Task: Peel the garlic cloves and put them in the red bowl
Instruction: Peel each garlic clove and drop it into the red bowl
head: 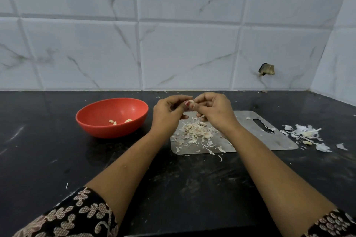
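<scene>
While left grip (167, 114) and right grip (214, 112) pinch it, the garlic clove (190, 101) sits between them.

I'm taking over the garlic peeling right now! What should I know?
Hands: the left hand and right hand both pinch one garlic clove above the cutting board.
Things: the red bowl sits left of the board. The skins are piled on the board, and more scraps lie on the counter to its right.
Done: a few peeled cloves are in the bowl.
Left: finish this clove, drop it in the bowl, then check the scraps for more.
</scene>
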`<state>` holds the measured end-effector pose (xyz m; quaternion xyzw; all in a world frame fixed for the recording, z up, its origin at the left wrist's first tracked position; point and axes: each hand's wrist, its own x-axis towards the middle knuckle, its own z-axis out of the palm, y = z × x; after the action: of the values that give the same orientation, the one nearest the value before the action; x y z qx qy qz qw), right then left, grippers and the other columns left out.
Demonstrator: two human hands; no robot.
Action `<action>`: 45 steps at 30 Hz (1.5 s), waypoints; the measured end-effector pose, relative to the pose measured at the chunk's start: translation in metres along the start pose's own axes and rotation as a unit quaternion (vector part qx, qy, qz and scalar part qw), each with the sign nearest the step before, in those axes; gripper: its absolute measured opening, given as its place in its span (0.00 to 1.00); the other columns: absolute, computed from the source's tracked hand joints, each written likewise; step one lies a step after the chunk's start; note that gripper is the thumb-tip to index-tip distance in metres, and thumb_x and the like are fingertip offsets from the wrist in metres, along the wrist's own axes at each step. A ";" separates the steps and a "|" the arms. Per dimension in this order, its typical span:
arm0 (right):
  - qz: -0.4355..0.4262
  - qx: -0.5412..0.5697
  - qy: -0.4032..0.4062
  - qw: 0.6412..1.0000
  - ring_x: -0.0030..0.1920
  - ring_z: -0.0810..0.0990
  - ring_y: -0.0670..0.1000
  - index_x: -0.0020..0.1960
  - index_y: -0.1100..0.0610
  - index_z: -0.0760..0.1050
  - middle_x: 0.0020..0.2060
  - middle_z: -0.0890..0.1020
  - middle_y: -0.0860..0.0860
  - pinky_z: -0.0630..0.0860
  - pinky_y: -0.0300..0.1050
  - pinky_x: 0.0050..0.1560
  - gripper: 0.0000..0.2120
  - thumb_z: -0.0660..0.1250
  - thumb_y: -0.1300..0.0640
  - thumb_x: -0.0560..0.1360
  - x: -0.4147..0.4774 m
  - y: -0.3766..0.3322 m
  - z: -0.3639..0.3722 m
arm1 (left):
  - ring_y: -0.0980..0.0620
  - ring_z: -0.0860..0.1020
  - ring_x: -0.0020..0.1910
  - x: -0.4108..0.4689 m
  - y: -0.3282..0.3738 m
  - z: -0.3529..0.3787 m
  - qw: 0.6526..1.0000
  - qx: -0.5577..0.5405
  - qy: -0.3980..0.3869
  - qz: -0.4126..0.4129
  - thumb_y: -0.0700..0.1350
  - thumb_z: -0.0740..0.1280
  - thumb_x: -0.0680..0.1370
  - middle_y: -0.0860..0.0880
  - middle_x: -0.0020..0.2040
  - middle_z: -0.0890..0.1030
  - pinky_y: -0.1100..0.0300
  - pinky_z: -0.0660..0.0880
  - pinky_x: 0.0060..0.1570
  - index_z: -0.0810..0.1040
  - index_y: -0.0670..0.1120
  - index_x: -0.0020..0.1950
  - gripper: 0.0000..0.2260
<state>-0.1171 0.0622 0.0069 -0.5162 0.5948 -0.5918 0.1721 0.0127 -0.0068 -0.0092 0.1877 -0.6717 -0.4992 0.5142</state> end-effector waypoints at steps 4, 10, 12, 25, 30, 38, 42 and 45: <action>-0.020 -0.021 0.012 1.000 0.28 0.78 0.44 0.44 0.60 0.80 0.34 0.83 0.57 0.76 0.38 0.30 0.06 0.76 0.61 0.70 0.000 0.000 0.001 | 0.54 0.81 0.38 0.002 -0.003 0.000 0.999 -0.012 0.020 -0.033 0.35 0.69 0.76 0.45 0.39 0.84 0.65 0.78 0.38 0.84 0.44 0.47 0.05; -0.045 -0.037 -0.012 0.998 0.26 0.78 0.45 0.45 0.59 0.79 0.33 0.82 0.52 0.76 0.38 0.29 0.06 0.76 0.63 0.70 -0.002 -0.004 0.001 | 0.51 0.82 0.40 0.003 -0.002 -0.001 0.998 -0.035 0.014 -0.048 0.36 0.69 0.76 0.42 0.42 0.84 0.64 0.78 0.40 0.83 0.43 0.47 0.04; -0.042 -0.041 -0.014 0.998 0.26 0.78 0.46 0.46 0.61 0.79 0.34 0.82 0.53 0.76 0.39 0.30 0.07 0.75 0.63 0.71 -0.002 -0.005 0.000 | 0.52 0.81 0.41 0.002 -0.001 -0.001 0.998 -0.034 0.010 -0.055 0.36 0.69 0.77 0.41 0.43 0.84 0.65 0.78 0.40 0.83 0.42 0.49 0.04; -0.026 -0.045 -0.042 0.998 0.27 0.79 0.48 0.41 0.60 0.75 0.28 0.80 0.53 0.74 0.41 0.30 0.08 0.75 0.63 0.71 -0.002 -0.002 -0.002 | 0.58 0.80 0.36 0.000 0.000 -0.001 0.998 0.067 -0.019 -0.007 0.36 0.69 0.77 0.48 0.36 0.82 0.64 0.78 0.36 0.82 0.45 0.42 0.06; -0.023 -0.054 -0.035 0.998 0.27 0.79 0.46 0.40 0.61 0.75 0.28 0.79 0.53 0.76 0.41 0.32 0.07 0.74 0.65 0.71 -0.003 -0.004 -0.002 | 0.58 0.80 0.37 0.000 -0.002 0.001 0.998 0.057 -0.021 -0.014 0.37 0.68 0.77 0.49 0.35 0.81 0.62 0.78 0.36 0.81 0.47 0.41 0.08; -0.031 -0.063 -0.028 0.997 0.28 0.80 0.45 0.44 0.63 0.77 0.29 0.82 0.52 0.78 0.44 0.35 0.06 0.74 0.65 0.72 -0.003 -0.004 -0.003 | 0.55 0.80 0.38 -0.001 -0.006 0.002 0.999 0.031 -0.008 -0.029 0.36 0.67 0.78 0.46 0.38 0.81 0.61 0.78 0.36 0.80 0.44 0.44 0.06; -0.043 -0.074 -0.027 0.996 0.28 0.80 0.44 0.44 0.61 0.78 0.30 0.82 0.54 0.79 0.42 0.36 0.05 0.74 0.64 0.71 -0.002 -0.004 -0.002 | 0.55 0.81 0.39 0.000 -0.004 0.001 0.999 0.016 -0.013 -0.045 0.37 0.67 0.78 0.44 0.40 0.82 0.62 0.78 0.37 0.82 0.43 0.51 0.06; -0.050 -0.084 -0.013 0.995 0.29 0.80 0.44 0.42 0.58 0.79 0.30 0.83 0.53 0.80 0.42 0.36 0.06 0.77 0.61 0.70 -0.001 -0.004 -0.002 | 0.55 0.80 0.37 0.000 -0.004 0.000 0.998 0.020 -0.004 -0.054 0.37 0.67 0.78 0.44 0.40 0.83 0.63 0.77 0.36 0.83 0.40 0.52 0.06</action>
<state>-0.1166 0.0653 0.0106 -0.5655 0.6137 -0.5406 0.1067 0.0115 -0.0090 -0.0127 0.2321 -0.6725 -0.5135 0.4798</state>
